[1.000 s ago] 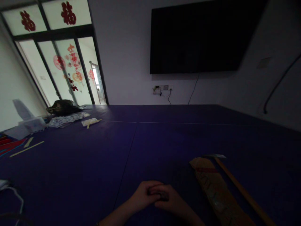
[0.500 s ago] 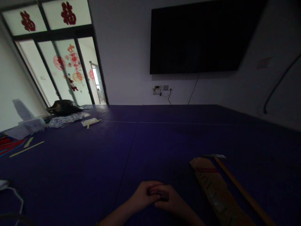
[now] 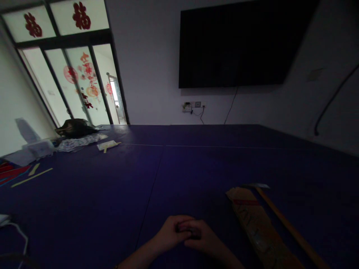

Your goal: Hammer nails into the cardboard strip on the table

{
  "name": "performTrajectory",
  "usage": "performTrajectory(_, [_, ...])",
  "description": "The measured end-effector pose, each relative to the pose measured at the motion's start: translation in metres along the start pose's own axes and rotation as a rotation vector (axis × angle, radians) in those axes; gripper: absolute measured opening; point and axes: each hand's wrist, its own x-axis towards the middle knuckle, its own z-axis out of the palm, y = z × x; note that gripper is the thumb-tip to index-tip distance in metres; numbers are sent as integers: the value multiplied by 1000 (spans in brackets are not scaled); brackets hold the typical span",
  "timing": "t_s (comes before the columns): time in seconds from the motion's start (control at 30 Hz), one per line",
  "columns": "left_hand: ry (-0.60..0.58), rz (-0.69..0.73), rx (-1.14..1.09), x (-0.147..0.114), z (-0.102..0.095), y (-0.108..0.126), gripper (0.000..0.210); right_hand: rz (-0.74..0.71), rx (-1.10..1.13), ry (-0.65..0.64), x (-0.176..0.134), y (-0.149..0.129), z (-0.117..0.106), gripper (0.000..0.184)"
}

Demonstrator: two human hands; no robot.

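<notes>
My left hand (image 3: 171, 231) and my right hand (image 3: 202, 236) rest together low in the middle of the view, over the purple tabletop (image 3: 117, 209). Their curled fingers overlap and touch. Between the thumbs and fingers a dark gap shows, with no object that I can see in it. To the right of my right hand lies a long piece of brown cardboard (image 3: 256, 228) with a red stripe and small shiny bits on it. Alongside it lies a tool with a long wooden handle (image 3: 291, 228) and a thin metal head (image 3: 259, 185).
On the left are yellow strips (image 3: 32, 178), red pieces (image 3: 12, 172), a clear plastic box (image 3: 42, 148), a patterned cloth or sheet (image 3: 81, 142) and a dark bag (image 3: 75, 127). A white cable (image 3: 25, 239) lies near the lower left. A large television (image 3: 235, 45) hangs on the wall.
</notes>
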Motion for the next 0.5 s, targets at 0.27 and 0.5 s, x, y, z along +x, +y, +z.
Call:
performTrajectory(0.27, [-6, 8, 11, 1, -2, -4, 37, 22, -51, -39, 0, -2, -1, 35])
performTrajectory(0.5, [9, 0, 13, 1, -2, -8, 39, 9, -54, -40, 0, -5, 1, 34])
